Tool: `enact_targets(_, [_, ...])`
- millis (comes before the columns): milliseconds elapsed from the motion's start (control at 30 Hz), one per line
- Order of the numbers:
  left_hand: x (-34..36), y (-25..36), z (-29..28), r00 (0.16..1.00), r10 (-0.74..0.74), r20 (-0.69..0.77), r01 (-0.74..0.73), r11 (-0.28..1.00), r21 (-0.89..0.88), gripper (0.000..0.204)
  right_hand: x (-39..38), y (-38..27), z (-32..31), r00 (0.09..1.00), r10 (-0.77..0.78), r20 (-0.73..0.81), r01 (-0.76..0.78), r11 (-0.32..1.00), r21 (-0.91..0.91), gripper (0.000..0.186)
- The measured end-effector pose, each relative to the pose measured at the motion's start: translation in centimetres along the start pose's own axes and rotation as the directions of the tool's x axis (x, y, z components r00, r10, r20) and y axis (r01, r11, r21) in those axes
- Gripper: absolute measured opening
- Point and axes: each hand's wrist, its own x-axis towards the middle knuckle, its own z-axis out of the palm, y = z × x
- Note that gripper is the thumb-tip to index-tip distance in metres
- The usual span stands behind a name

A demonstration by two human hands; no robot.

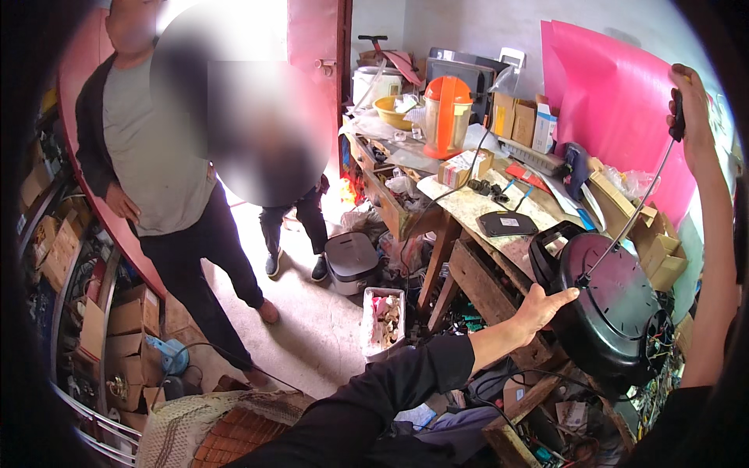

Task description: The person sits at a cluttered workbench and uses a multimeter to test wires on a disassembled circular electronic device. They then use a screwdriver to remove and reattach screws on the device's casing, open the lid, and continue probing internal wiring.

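My right hand (692, 105) is wrapped round the black handle of a long screwdriver (647, 183) at the upper right. The thin shaft slants down to the top of a round-cornered black appliance housing (605, 308), tilted on the bench edge, with wires showing at its right side. My left hand (538, 312) grips the housing's left side, thumb by the screwdriver's tip; its other fingers are partly hidden. Behind the housing lie a black open part (550, 246) and a small black panel (505, 224) with cables.
Two people (148, 179) (292, 234) stand by the bright doorway. The cluttered bench (437, 195) holds an orange-lidded jug (446, 121), boxes and tools. On the floor are a grey appliance (351, 261) and a white bin (384, 320); cartons (129, 359) fill left-hand shelves.
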Motion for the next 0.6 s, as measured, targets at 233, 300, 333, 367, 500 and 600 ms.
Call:
enact_targets(233, [-2.2,2.1,0.1,0.996,-0.036,0.078,0.039,0.998,-0.047,0.086,1.7,1.5,-2.0,0.927,-0.076,0.368,-0.128,0.856,0.501,0.029])
enact_targets(300, [-2.2,2.1,0.5,0.995,0.008,0.104,-0.005,1.0,-0.026,0.081,3.2,2.4,-4.5,0.705,-0.253,0.663,-0.37,0.666,0.648,0.025])
enact_targets(333, [-1.8,1.8,0.7,0.99,0.06,0.129,-0.057,0.998,-0.027,0.073,3.4,1.9,-4.3,0.694,-0.253,0.674,-0.383,0.663,0.643,0.025])
enact_targets(367, [-1.3,1.5,0.3,0.984,0.112,0.137,-0.109,0.994,-0.033,0.065,1.6,0.0,-2.8,0.794,-0.115,0.596,-0.36,0.702,0.615,0.023])
enact_targets(500, [-3.1,3.2,-0.2,0.996,0.038,0.077,-0.024,0.985,-0.169,0.058,4.0,0.5,1.0,0.927,0.349,0.138,-0.375,0.856,0.356,0.003])
enact_targets(600, [-2.8,3.4,-0.8,0.994,-0.108,-0.009,0.107,0.992,-0.071,0.073,-0.2,-2.2,2.6,0.99,0.097,0.1,-0.133,0.877,0.462,0.025])
